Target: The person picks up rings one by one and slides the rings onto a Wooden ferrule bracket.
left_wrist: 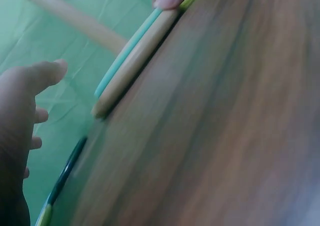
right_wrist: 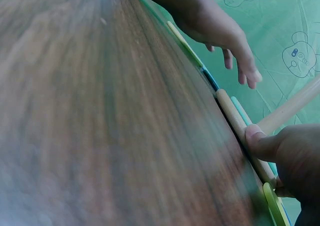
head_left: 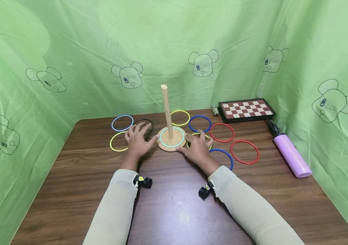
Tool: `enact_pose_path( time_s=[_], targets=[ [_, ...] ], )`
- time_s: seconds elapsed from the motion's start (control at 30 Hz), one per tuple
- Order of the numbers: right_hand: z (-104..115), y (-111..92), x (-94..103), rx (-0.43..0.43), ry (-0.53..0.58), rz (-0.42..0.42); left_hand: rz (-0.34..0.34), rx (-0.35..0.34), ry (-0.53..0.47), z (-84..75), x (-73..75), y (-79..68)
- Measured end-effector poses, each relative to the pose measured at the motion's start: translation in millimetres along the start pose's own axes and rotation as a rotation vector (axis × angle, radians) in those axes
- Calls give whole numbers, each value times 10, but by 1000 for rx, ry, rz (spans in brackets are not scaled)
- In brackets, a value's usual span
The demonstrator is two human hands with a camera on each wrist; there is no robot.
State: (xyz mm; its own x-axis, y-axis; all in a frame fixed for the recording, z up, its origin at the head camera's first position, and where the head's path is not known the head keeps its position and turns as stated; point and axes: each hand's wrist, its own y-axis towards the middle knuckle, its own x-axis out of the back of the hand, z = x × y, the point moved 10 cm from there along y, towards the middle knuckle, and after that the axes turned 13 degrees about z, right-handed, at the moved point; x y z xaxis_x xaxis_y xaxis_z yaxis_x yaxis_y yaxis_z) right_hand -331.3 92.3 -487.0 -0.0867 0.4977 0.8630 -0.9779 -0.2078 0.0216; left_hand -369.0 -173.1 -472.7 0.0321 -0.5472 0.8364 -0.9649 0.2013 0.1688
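A wooden peg stand (head_left: 168,112) stands upright on the table, a mint-green ring (head_left: 172,146) lying flat on its round base around the peg. My right hand (head_left: 197,149) holds the base's right edge, with thumb (right_wrist: 255,135) on the front rim and index finger farther round. Its other fingers spread over a yellow ring (head_left: 194,133), partly hidden. My left hand (head_left: 139,143) is held open left of the base, thumb pointing at it and apart from it in the left wrist view. Below its fingers lie a black ring (head_left: 152,126) and another yellow ring (head_left: 111,146).
Around the stand lie a light blue ring (head_left: 122,116), a far yellow ring (head_left: 180,111), blue rings (head_left: 200,116) and red rings (head_left: 245,163). A checkered board (head_left: 247,109), a toy car (head_left: 214,111) and a purple pump (head_left: 291,154) sit rightward. Green curtain (head_left: 168,41) encloses the table.
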Motion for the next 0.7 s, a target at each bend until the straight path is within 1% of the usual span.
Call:
enact_pose_path(
  time_s=[0.13,0.23,0.33,0.53,0.7],
  targets=[
    [26,-5,-23,2,-4,7,-35,55,58,193,134,-83],
    [33,-4,-33,10,1,3,-41,96,85,353,227,-162],
    [34,5,-26,21,6,-7,-42,121,107,504,324,-242],
    [13,22,-29,21,0,3,-51,178,107,820,510,-410],
    [-12,12,-18,-1,7,5,-23,239,94,999,583,-511]
  ],
)
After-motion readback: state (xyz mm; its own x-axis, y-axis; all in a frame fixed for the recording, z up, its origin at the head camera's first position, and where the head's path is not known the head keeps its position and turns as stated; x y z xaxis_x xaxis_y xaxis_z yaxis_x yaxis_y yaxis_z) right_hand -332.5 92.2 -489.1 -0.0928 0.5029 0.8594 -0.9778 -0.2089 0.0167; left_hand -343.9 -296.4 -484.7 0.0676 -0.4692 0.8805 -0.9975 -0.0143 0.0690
